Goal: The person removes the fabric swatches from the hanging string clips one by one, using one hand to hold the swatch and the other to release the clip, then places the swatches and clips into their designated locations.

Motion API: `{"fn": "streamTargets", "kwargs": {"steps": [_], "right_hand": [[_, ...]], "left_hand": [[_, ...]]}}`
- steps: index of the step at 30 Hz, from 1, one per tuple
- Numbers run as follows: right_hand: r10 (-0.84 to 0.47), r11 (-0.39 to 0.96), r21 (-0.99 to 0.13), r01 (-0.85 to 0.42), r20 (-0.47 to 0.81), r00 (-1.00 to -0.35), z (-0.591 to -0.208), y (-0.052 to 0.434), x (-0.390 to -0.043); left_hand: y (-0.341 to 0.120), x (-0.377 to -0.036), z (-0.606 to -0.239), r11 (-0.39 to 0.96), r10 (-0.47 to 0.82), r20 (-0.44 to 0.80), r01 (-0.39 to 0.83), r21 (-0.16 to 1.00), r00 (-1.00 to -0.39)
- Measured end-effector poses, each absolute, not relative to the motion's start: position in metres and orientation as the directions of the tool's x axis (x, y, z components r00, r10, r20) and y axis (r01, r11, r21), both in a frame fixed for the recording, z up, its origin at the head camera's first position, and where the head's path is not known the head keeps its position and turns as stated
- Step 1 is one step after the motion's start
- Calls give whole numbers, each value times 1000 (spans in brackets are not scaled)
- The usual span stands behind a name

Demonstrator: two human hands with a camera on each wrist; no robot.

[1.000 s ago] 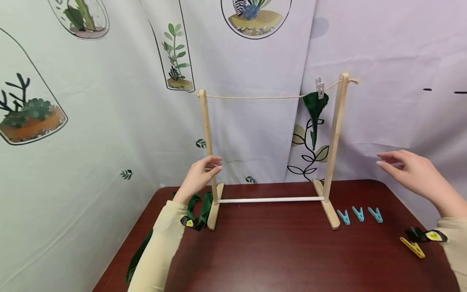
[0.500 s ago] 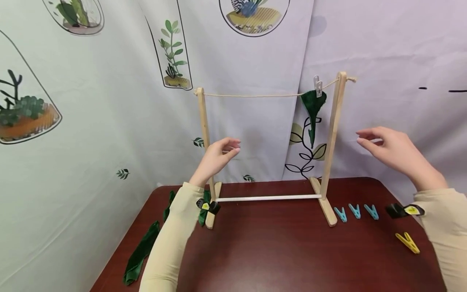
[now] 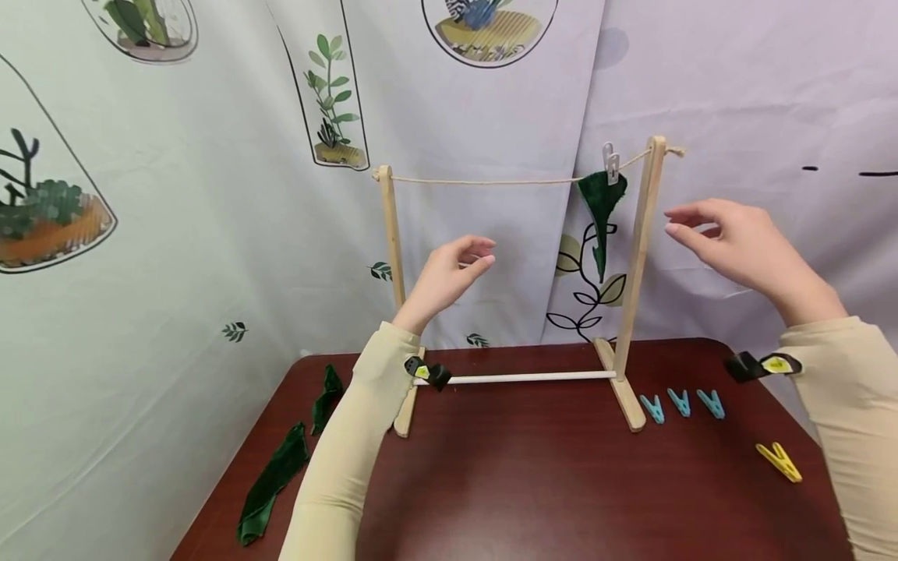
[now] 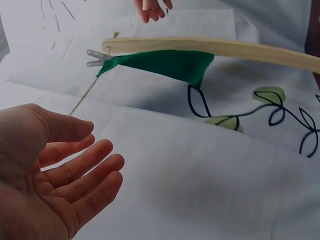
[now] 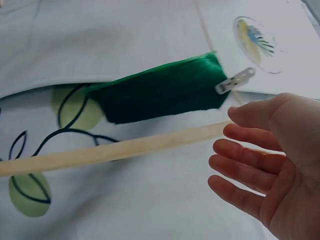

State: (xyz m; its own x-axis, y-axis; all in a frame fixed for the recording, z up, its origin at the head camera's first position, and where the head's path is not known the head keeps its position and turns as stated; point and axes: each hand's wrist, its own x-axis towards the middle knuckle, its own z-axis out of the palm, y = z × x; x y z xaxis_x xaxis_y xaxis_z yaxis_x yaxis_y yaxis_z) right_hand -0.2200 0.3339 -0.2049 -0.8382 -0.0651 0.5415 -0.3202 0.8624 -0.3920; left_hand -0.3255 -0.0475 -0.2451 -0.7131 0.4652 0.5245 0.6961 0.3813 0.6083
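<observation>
A dark green cloth strip (image 3: 601, 206) hangs near the right end of a cord (image 3: 484, 182), held by a pale grey clothespin (image 3: 612, 165). The cord runs between two upright posts of a wooden stand (image 3: 638, 257). My left hand (image 3: 449, 273) floats below the cord inside the left post, fingers loosely bent, holding nothing. My right hand (image 3: 737, 238) hovers just right of the right post, also holding nothing. In the right wrist view, the right hand's fingers (image 5: 245, 155) lie relaxed close to the post and the clipped cloth (image 5: 165, 90).
Several clothespins lie right of the stand: three blue ones, including a blue clothespin (image 3: 679, 402), and a yellow clothespin (image 3: 779, 463). More green cloth (image 3: 273, 483) lies on the left of the dark red table (image 3: 561, 483). A white rod (image 3: 533, 378) joins the stand's feet.
Both hands have risen. The left hand has moved right, away from the left post, and the right hand has moved left toward the right post. The hanging cloth stays where it was.
</observation>
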Motion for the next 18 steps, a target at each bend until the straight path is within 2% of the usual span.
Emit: {"fn": "streamTargets", "kwargs": {"steps": [12, 18], "right_hand": [[-57, 844, -393, -364, 609, -791, -166, 319, -224], [-83, 832, -367, -416, 659, -748, -150, 305, -228]], "left_hand": [[-21, -322, -223, 363, 454, 549, 708, 605, -702], [-6, -322, -211, 306, 443, 588, 731, 610, -676]]}}
